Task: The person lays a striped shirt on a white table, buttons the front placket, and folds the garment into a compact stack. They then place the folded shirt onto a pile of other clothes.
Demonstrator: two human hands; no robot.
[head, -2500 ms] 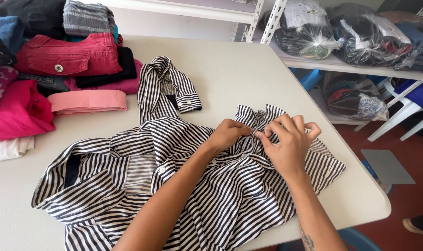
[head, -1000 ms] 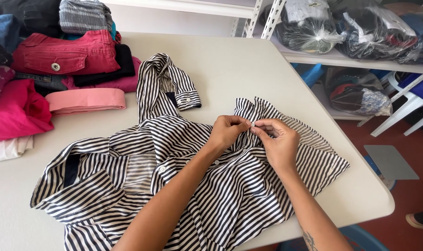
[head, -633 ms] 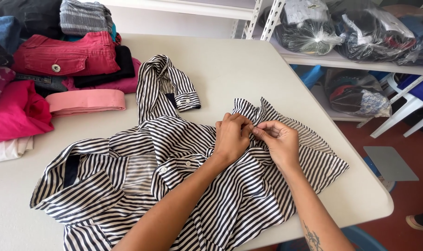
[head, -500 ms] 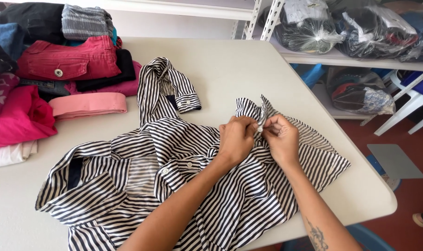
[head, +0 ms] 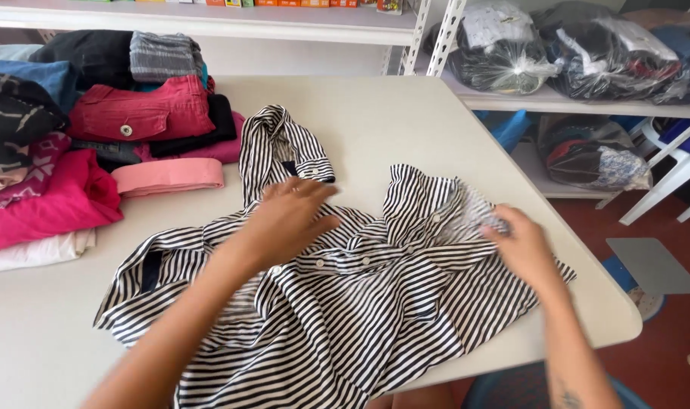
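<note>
A black-and-white striped button shirt (head: pixel 345 303) lies spread on the white table (head: pixel 405 129), one sleeve reaching up toward the clothes pile. My left hand (head: pixel 292 216) hovers flat over the shirt near the sleeve cuff, fingers apart, blurred by motion. My right hand (head: pixel 521 248) is at the shirt's right side, its fingers pinching the fabric by the collar. A row of small white buttons runs between the two hands.
Folded clothes (head: pixel 95 151) in red, pink, black and grey are stacked at the table's left. Behind, a metal shelf (head: pixel 557 102) holds clothing in plastic bags. A white plastic chair (head: pixel 674 167) stands on the right, beyond the table's edge.
Both hands were together at the collar buttons. They have now parted: the left has swung left toward the sleeve, the right has moved right with the collar fabric.
</note>
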